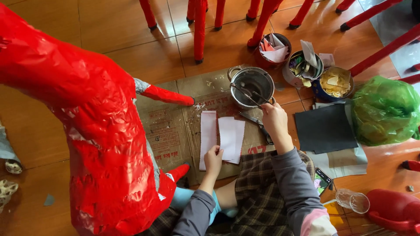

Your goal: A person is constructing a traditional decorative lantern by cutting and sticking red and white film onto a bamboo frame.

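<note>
Covering the middle of an orange-brown tiled floor [52,131]: one flattened cardboard sheet [175,126], printed in red, flecked with white scraps.

Room, edges: red chair legs [200,30] along the 12 o'clock edge; large red-wrapped figure [87,131] filling the 9 o'clock side, one red limb reaching over the cardboard. Green plastic bag [385,109] at 3 o'clock, black sheet [326,129] just beside it. Three containers of paper bits [306,65] at 1 o'clock. Clear glass [353,201] and a red object [393,209] at 4 o'clock. Bare floor lies open chiefly at 11 o'clock and at 7 o'clock.

Items in hand:
- Two white paper strips [221,137], side by side at centre of the cardboard.
- Left hand [213,159]: fingers curled, pinching the lower edge of the strips.
- Right hand [273,118]: closed about a thin stick [249,94] whose far end lies inside the steel pot [253,85] at 12 o'clock of the strips.
- Scissors [256,122]: flat on the cardboard, touching the right hand's underside or just beneath it; cannot tell which.
</note>
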